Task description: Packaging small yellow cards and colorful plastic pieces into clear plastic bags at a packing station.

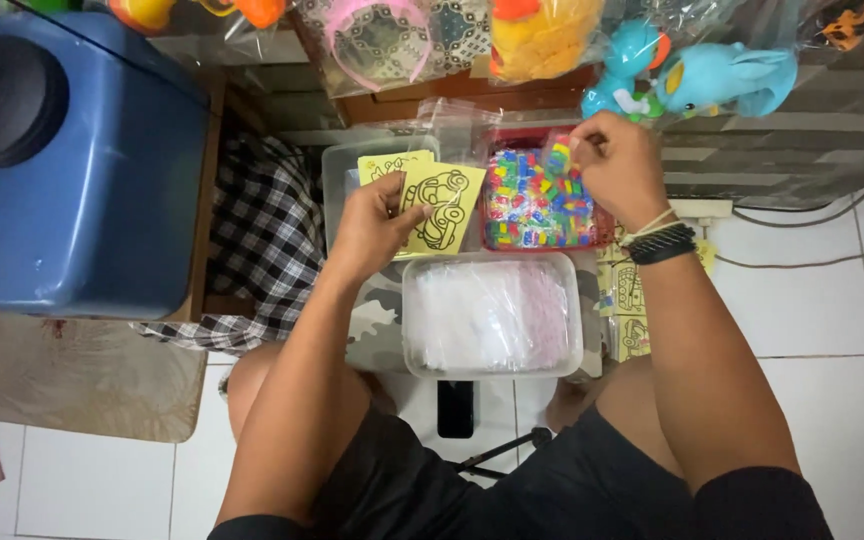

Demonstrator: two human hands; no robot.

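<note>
White floor tiles below; L hand (372, 225) pinches yellow car card (439, 208) upright. R hand (620, 165), just right, closed on small coloured packet (559, 152) over red tray (592, 240). Best: lift packet clear, keep card flat.

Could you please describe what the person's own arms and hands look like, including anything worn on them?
Both arms are bare, with no sleeves and no gloves. The left hand wears nothing visible. The right hand has at its wrist a black beaded bracelet and, just above it, thin pale string bands.
</note>
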